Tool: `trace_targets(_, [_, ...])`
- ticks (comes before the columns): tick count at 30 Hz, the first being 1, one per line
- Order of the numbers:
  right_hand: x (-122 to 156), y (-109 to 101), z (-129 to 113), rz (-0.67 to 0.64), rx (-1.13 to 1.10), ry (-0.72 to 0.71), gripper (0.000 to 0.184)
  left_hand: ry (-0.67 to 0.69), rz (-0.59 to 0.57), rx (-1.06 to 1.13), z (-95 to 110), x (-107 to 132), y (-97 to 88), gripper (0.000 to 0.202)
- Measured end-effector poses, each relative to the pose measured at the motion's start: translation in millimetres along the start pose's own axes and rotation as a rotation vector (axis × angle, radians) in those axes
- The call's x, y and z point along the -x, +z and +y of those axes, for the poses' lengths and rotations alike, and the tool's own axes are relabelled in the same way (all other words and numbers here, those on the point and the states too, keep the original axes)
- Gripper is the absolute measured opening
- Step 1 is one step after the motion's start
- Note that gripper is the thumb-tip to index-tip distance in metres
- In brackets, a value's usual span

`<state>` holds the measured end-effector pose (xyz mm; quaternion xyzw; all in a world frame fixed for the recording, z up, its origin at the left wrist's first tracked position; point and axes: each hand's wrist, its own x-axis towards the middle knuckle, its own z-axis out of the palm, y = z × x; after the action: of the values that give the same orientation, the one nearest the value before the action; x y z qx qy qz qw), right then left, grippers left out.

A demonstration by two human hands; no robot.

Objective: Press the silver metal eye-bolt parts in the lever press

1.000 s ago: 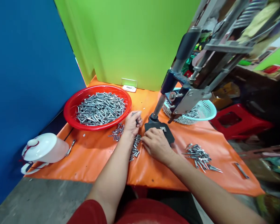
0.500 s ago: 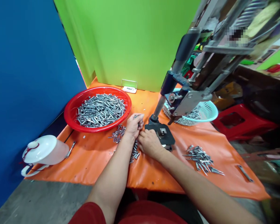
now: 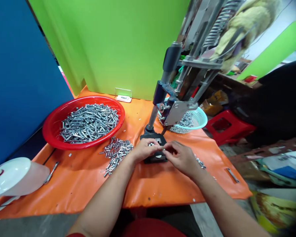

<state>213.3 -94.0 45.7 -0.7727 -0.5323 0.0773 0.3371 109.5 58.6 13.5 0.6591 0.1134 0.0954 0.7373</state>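
Observation:
My left hand [image 3: 146, 150] is closed over the front of the black press base [image 3: 156, 158], with small silvery metal parts [image 3: 151, 144] showing at its fingers. My right hand [image 3: 181, 157] meets it fingertip to fingertip, pinching a small metal piece [image 3: 164, 149] whose exact kind is too small to tell. Left of my hands lies a loose pile of metal eye bolts [image 3: 117, 153], with ring ends and short shanks. Partly hidden behind my right hand is another heap of metal parts [image 3: 199, 162].
A red basin [image 3: 48, 131] full of metal parts stands at the left. The hand press [image 3: 171, 98] rises behind my hands, before a pale blue basket [image 3: 202, 119]. A white lidded pot [image 3: 17, 174], a wrench [image 3: 51, 171] and another tool [image 3: 233, 175] lie near the edges.
Both hands have moved from beside the left pile to in front of the press base, fingertips together. The view has turned to the right.

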Motion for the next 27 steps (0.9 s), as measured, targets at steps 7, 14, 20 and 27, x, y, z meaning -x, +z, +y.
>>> trace_targets(7, [-7.8,11.4,24.4,0.085,-0.067,0.095,0.022,0.238,0.35,-0.282,-8.5,-6.1,5.5,0.014])
trace_targets(14, [-14.8,15.0,29.9,-0.006,0.264,-0.066,0.018,0.26,0.318,-0.581,-17.7,-7.2,-0.4,0.039])
trace_targets(20, [-24.4,20.9,27.1,-0.022,0.373,-0.155,0.02,0.21,0.35,-0.681,-21.7,-11.0,0.7,0.034])
trace_targets(27, [-24.7,12.3,38.8,0.059,0.272,-0.087,0.025,0.166,0.425,-0.869,-21.7,-11.7,9.5,0.028])
